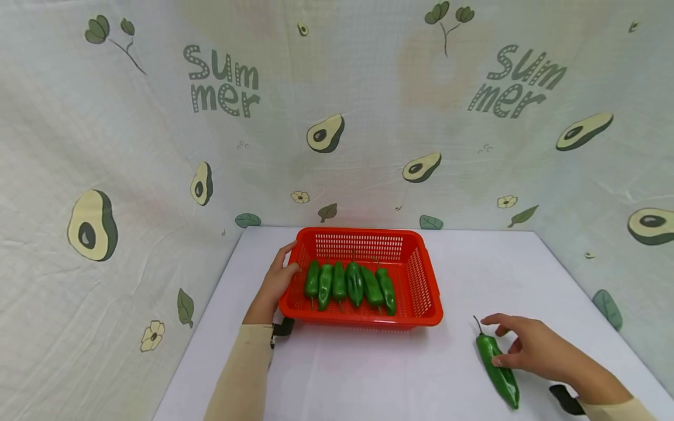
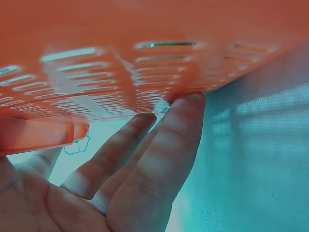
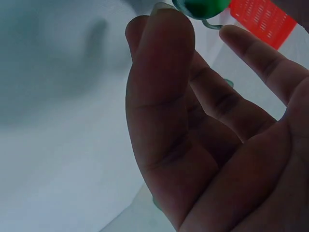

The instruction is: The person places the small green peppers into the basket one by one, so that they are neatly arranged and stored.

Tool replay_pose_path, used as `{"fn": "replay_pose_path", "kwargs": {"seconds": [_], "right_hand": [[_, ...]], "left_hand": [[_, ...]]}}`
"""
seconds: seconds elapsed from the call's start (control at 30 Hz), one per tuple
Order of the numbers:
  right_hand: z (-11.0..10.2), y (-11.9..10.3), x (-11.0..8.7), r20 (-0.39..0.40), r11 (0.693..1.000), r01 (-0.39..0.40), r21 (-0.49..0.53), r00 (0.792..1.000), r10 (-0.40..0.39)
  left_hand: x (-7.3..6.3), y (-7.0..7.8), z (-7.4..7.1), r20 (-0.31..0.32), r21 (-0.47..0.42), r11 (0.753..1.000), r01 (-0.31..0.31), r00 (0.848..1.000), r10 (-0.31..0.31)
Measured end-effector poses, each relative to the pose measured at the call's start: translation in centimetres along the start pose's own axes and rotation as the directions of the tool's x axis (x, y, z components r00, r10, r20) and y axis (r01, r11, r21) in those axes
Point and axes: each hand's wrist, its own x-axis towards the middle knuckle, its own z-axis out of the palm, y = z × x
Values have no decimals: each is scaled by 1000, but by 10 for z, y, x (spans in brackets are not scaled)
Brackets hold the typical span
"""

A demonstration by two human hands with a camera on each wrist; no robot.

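My left hand (image 1: 279, 282) holds the left side of a red plastic basket (image 1: 358, 320), its thumb over the rim. In the left wrist view its fingers (image 2: 157, 159) lie along the slotted outer wall. Several green peppers (image 1: 354, 283) lie side by side in the basket. To the right, a long green pepper (image 1: 505, 383) with a thin stem is on the table. Over it is my right hand (image 1: 542, 348), thumb against the pepper's side, index finger stretched toward the stem. In the right wrist view the pepper (image 3: 205, 7) shows at the top, beyond the parted thumb and index finger.
The white table (image 1: 342, 380) reaches back to a pale cloth (image 1: 368, 88) printed with avocados and leaves. This cloth also hangs along the left and right sides. Dark straps (image 1: 566, 399) go round both wrists.
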Motion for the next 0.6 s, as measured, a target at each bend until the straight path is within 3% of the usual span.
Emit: {"fn": "replay_pose_path", "kwargs": {"seconds": [0.4,0.6], "right_hand": [[17,4,-3,7,997,59,40,998,-60],[22,4,-2,-3,998,53,45,999,-53]], "left_hand": [[1,-2,-2,9,4,1000,-1,1000,1],[2,-1,-2,11,5,1000,4,1000,-5]]}}
